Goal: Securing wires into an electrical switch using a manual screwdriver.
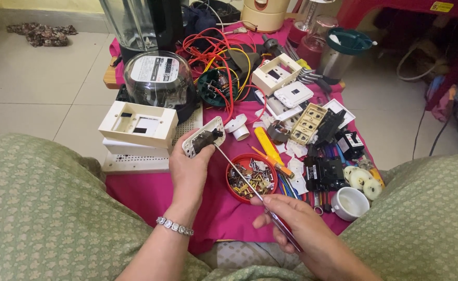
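Sitting at the far left is one white switch box point(137, 124). Next, the left hand point(188, 171) grips a white switch plate point(204, 136). One red bowl point(251, 177) full of small screws sits between both hands. The right hand point(296, 225) is wrapped around a screwdriver point(247, 182), tip touching the plate.

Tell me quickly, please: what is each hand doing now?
Left hand: closed, holding a white switch plate.
Right hand: closed, holding a screwdriver whose tip meets the plate.
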